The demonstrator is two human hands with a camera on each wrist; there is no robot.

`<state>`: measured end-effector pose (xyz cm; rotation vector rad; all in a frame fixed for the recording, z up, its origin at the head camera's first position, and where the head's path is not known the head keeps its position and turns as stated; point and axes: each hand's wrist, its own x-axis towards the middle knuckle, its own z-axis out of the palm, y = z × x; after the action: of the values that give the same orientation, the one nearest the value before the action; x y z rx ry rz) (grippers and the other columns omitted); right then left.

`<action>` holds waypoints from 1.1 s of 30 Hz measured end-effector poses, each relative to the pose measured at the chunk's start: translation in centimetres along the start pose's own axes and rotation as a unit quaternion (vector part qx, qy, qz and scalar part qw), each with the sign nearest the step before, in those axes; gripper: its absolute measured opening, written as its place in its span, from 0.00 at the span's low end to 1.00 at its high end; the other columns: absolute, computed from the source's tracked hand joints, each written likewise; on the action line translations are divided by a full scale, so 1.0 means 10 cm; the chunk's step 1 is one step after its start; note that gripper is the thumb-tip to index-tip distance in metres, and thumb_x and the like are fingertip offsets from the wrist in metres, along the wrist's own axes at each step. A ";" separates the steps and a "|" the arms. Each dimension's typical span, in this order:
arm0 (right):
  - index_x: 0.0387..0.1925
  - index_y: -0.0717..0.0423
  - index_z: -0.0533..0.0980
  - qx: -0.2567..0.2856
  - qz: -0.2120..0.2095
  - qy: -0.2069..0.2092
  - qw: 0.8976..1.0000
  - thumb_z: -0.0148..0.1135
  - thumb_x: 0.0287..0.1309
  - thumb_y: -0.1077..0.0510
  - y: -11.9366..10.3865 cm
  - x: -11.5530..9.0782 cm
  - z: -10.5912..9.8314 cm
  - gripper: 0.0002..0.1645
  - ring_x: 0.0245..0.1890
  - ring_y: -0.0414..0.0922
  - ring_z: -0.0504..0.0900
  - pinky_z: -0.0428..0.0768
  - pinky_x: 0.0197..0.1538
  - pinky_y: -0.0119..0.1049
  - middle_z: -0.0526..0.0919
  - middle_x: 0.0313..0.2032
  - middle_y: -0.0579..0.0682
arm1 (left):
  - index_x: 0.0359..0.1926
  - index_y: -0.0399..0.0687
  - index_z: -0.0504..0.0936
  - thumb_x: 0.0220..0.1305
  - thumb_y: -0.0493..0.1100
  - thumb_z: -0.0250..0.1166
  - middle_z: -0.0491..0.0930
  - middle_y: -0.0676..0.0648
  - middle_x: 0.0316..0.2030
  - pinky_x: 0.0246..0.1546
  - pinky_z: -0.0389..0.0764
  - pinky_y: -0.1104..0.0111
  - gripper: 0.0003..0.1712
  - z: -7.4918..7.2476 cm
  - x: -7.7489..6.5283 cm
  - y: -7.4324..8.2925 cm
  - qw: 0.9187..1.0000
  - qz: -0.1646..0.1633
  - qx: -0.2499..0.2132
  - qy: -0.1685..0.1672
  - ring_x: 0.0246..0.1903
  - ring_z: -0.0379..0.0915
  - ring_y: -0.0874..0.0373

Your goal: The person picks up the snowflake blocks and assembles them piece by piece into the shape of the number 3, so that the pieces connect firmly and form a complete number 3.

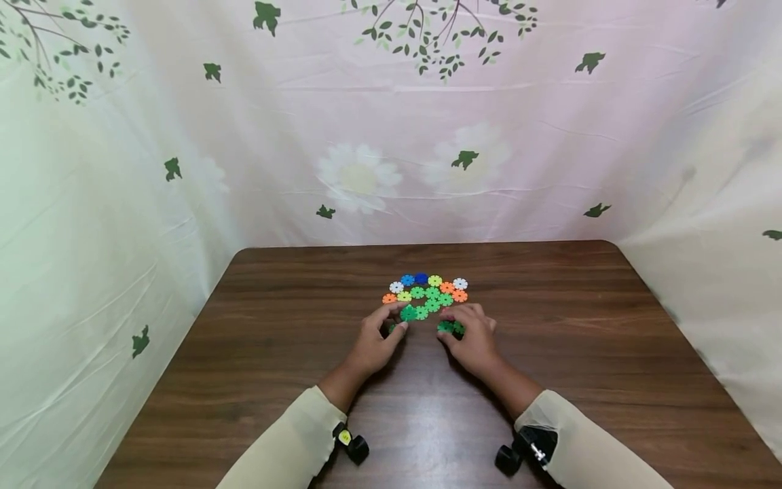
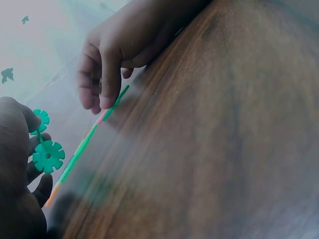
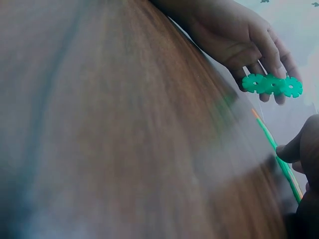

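Note:
A flat patch of joined interlocking discs, notched like flowers, lies on the table in green, orange, yellow, blue and white. At its near left side my left hand pinches a short chain of green interlocking discs, tilted up off the table, between thumb and fingers. My right hand is at the near right side, its curled fingers and thumb gripping the green discs of the patch's edge. In the left wrist view the patch is edge-on, a thin line under the right fingertips.
The brown wooden table has rounded far corners. A printed cloth with leaves and flowers hangs behind it and along both sides. Each sleeved forearm wears a black wrist device.

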<state>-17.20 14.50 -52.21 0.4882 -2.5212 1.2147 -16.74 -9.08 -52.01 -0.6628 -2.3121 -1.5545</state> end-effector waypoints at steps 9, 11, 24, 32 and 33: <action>0.51 0.59 0.88 0.005 0.027 -0.021 0.999 0.81 0.57 0.67 0.01 0.00 -0.07 0.19 0.60 0.58 0.76 0.55 0.61 0.60 0.92 0.55 0.57 | 0.67 0.32 0.81 0.75 0.30 0.66 0.87 0.37 0.46 0.48 0.83 0.64 0.21 0.00 0.01 0.02 1.000 -0.003 -0.001 -0.002 0.44 0.82 0.46; 0.51 0.59 0.88 0.008 0.033 -0.027 0.999 0.80 0.58 0.67 0.01 0.00 -0.08 0.18 0.60 0.57 0.76 0.54 0.61 0.59 0.92 0.55 0.57 | 0.67 0.32 0.81 0.75 0.30 0.66 0.87 0.37 0.47 0.47 0.83 0.64 0.22 -0.01 0.01 0.03 1.000 -0.005 -0.001 -0.004 0.44 0.82 0.47; 0.49 0.57 0.89 0.003 0.029 -0.049 0.998 0.78 0.60 0.68 0.01 0.01 -0.06 0.16 0.62 0.58 0.75 0.54 0.61 0.62 0.90 0.55 0.56 | 0.67 0.34 0.82 0.75 0.31 0.66 0.86 0.38 0.45 0.46 0.81 0.67 0.22 -0.02 0.00 0.08 1.000 -0.020 -0.008 -0.009 0.43 0.80 0.50; 0.47 0.58 0.88 -0.005 -0.013 -0.052 0.999 0.79 0.58 0.70 0.00 0.00 -0.04 0.16 0.54 0.56 0.86 0.59 0.59 0.54 0.88 0.48 0.52 | 0.67 0.32 0.81 0.75 0.31 0.66 0.88 0.36 0.55 0.51 0.87 0.50 0.22 -0.02 -0.01 0.07 1.000 -0.006 -0.004 -0.005 0.49 0.86 0.42; 0.46 0.58 0.89 -0.007 -0.026 -0.046 0.999 0.79 0.57 0.70 0.00 -0.01 -0.03 0.15 0.51 0.55 0.88 0.61 0.58 0.53 0.89 0.46 0.52 | 0.67 0.31 0.81 0.75 0.31 0.66 0.88 0.36 0.56 0.52 0.86 0.48 0.22 -0.02 -0.01 0.07 1.000 -0.005 -0.005 -0.006 0.49 0.86 0.41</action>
<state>-17.11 14.80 -52.05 0.6161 -2.5737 1.1792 -16.28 -9.05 -51.43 -0.6671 -2.3213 -1.5707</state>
